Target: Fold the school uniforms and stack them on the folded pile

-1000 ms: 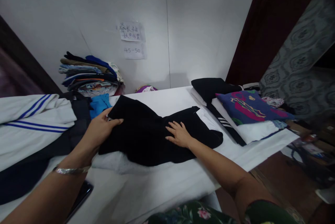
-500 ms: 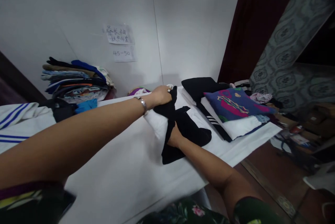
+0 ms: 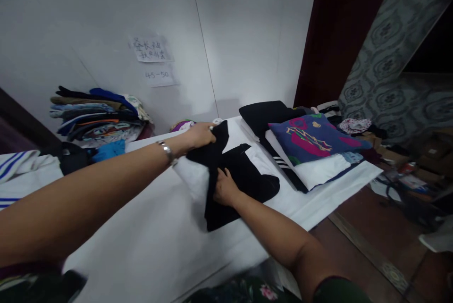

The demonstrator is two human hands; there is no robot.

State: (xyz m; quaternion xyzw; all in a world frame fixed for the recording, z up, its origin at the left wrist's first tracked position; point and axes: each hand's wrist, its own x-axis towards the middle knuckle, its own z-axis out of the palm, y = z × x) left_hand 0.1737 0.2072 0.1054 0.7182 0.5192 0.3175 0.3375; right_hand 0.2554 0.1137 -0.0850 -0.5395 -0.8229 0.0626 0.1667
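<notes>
There's bare tabletop [image 3: 141, 237] to slip a hand over along the front edge, left of the black garment [image 3: 247, 175], though the person's left arm [image 3: 106, 187] hangs across the way to the back edge. Past the right arm [image 3: 276, 232], a narrow strip runs to the right corner; folded clothes [image 3: 323, 171] pile up behind it.

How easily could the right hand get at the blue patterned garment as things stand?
Probably yes: the blue patterned garment lies uncovered on top of white cloth, and nothing tall seems to block the way. The right hand would likely need to leave the black garment it touches.
</notes>
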